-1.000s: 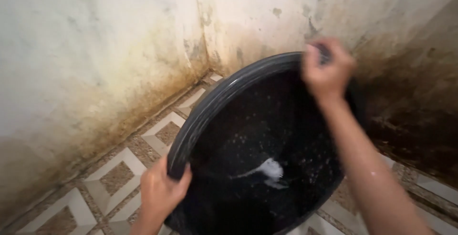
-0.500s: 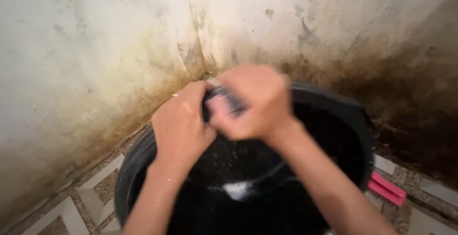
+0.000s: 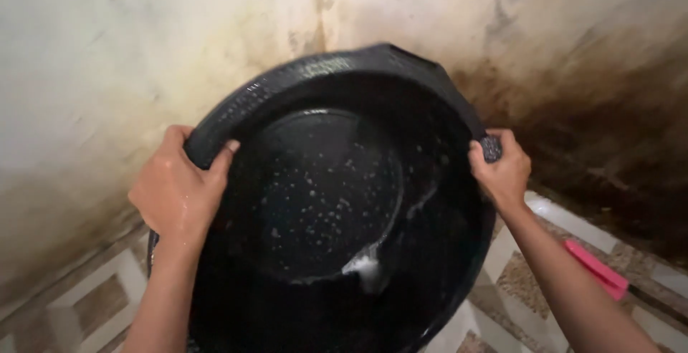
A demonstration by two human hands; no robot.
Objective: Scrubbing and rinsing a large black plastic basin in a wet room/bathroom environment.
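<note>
Head view: both hands, left (image 3: 178, 194) and right (image 3: 503, 172), grip the rim of a tilted black tub (image 3: 337, 202) (wet, soapy). Stained walls (image 3: 129, 59) meet behind it. Patterned floor tiles (image 3: 79, 303) lie below.

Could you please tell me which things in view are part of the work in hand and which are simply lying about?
In hand:
- black plastic basin, tilted, with soapy water pooled low inside
- left hand, gripping its left rim
- right hand, gripping its right rim

Lying about:
- pink flat object on the tiled floor at right
- stained walls behind
</note>
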